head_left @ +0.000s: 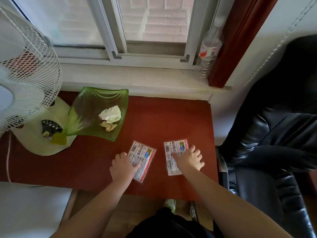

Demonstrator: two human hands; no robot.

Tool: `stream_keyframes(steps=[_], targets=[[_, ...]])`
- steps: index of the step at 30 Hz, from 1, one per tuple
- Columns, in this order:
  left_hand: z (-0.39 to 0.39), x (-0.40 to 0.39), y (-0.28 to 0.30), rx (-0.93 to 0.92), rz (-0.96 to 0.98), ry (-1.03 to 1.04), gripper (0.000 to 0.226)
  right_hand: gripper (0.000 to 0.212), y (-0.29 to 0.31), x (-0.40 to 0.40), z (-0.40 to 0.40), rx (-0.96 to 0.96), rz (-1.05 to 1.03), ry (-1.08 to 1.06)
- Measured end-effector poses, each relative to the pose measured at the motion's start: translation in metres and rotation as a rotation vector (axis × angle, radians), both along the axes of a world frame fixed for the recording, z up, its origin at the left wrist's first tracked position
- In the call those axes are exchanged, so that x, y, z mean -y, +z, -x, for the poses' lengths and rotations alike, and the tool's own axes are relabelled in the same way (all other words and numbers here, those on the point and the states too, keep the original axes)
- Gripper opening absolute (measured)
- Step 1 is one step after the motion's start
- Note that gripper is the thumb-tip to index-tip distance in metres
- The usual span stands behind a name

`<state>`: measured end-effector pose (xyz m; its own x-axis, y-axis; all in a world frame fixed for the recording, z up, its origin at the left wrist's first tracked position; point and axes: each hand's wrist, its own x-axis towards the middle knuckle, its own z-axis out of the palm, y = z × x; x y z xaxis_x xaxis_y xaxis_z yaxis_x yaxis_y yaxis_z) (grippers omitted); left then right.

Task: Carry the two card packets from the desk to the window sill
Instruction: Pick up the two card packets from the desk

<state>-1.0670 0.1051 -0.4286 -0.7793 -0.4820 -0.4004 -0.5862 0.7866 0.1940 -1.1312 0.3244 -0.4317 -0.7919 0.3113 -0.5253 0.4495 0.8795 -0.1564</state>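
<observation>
Two card packets lie flat on the red-brown desk (154, 117), side by side near its front right. The left card packet (143, 158) is tilted; my left hand (122, 166) covers its lower left edge, thumb on top and fingers curled at the side. The right card packet (173, 152) lies almost straight; my right hand (189, 159) sits on its right half, thumb across the print and fingers spread over its right edge. The pale window sill (137, 78) runs along the far side of the desk, below the window.
A green glass dish (89, 109) with crumpled paper sits at the desk's back left, next to a white fan (25, 83). A plastic bottle (208, 54) stands at the sill's right end by a red curtain. A black leather chair (274, 134) is on the right.
</observation>
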Motion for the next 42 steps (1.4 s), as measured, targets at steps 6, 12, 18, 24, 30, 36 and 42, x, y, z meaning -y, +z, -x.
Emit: stream_keyframes(steps=[6,12,18,24,30,36,42], targets=[[0.004,0.0,-0.006,0.061,0.041,0.025,0.078,0.101,-0.008,0.005,0.002,0.004,-0.064,-0.034],[0.017,0.002,-0.006,0.199,0.052,0.026,0.076,0.1,-0.009,-0.003,0.013,0.075,0.023,-0.064],[0.016,0.009,-0.009,0.149,-0.123,0.067,0.059,0.049,-0.008,-0.017,0.011,0.002,0.349,-0.196],[0.01,0.022,-0.007,0.076,-0.355,0.131,0.032,0.027,0.006,-0.037,-0.004,-0.041,0.724,-0.314],[0.005,0.03,0.002,0.117,-0.682,0.224,0.037,0.017,0.022,-0.045,-0.02,0.002,1.052,-0.477],[-0.006,0.024,0.038,0.027,-1.037,0.273,0.028,0.019,0.047,-0.059,-0.035,0.077,1.261,-0.434],[-0.023,0.017,0.08,-0.074,-1.242,0.316,0.029,0.029,0.073,-0.068,-0.063,0.049,1.364,-0.437]])
